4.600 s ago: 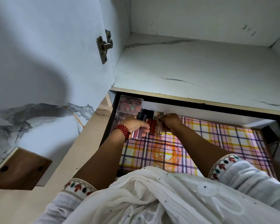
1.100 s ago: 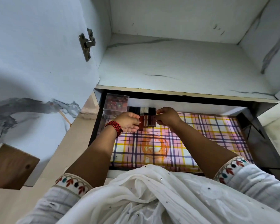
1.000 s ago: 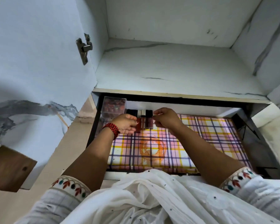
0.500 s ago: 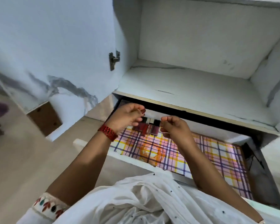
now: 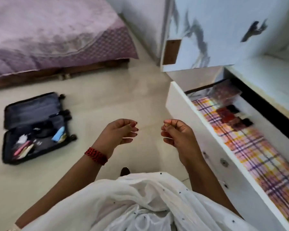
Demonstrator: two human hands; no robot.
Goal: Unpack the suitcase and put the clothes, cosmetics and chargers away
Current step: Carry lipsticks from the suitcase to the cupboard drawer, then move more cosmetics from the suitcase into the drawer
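— What's changed?
— You've pulled both hands out. Far left of the white plaid-lined drawer, the open black fabric suitcase lies flat, long axis running away from you, items still inside. Your left hand and right hand hang loosely curled, empty. Inside the drawer, red dark-capped cosmetic tubes lie caps rearward.
— Meaning?
— That batch looks stowed; fetch more.

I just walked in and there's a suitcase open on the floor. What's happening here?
Someone is unpacking. The suitcase lies open on the floor near the bed, with a blue tube and other small things inside. On the right a drawer is pulled out, and a row of little cosmetic bottles and a clear box sit in it. The left hand and right hand are both empty, fingers loosely curled, over the floor.
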